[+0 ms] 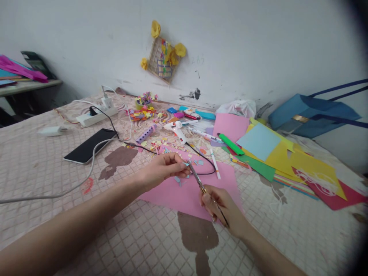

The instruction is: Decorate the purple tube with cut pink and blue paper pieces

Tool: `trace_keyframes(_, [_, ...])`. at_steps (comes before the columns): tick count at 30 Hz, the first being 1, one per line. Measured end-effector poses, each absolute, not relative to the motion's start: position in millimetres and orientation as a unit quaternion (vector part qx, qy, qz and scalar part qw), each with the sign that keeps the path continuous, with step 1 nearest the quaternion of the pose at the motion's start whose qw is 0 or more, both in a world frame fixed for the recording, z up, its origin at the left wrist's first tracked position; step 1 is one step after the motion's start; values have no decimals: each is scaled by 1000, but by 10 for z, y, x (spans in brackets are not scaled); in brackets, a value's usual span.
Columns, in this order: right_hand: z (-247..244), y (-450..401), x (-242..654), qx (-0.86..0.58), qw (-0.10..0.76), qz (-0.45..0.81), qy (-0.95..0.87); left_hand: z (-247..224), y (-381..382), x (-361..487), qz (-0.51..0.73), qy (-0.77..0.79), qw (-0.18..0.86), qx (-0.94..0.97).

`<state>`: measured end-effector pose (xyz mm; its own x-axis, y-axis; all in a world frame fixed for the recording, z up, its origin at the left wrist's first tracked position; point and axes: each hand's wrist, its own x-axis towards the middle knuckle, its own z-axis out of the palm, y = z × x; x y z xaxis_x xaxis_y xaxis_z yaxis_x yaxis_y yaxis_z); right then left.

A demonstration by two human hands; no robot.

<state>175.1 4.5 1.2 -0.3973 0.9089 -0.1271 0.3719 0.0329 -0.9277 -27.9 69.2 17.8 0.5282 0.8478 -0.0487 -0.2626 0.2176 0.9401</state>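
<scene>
My left hand point(166, 166) pinches a small light-blue paper piece point(186, 164) between thumb and fingers. My right hand point(218, 207) is closed round the handles of metal scissors point(197, 178), whose blades point up and left, with their tips beside the blue piece. Both hands are above a pink paper sheet point(184, 195). Several light-blue scraps point(178, 180) lie on that sheet, partly hidden behind my left hand. A white glue gun point(176, 129) rests just beyond the sheet, its black cord looping over the paper.
A black phone point(90, 145) and a white power strip point(96, 116) are at the left, with cables across the table. Coloured papers point(276, 153), a green marker point(230, 144) and a blue bag point(310, 115) are at the right. A flower pot point(143, 102) stands at the back.
</scene>
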Motion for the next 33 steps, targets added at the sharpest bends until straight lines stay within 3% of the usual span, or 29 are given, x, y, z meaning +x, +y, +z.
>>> trace_keyframes(33, [60, 105, 1879, -452, 209, 523, -691, 156, 858, -492, 271, 247, 711, 600])
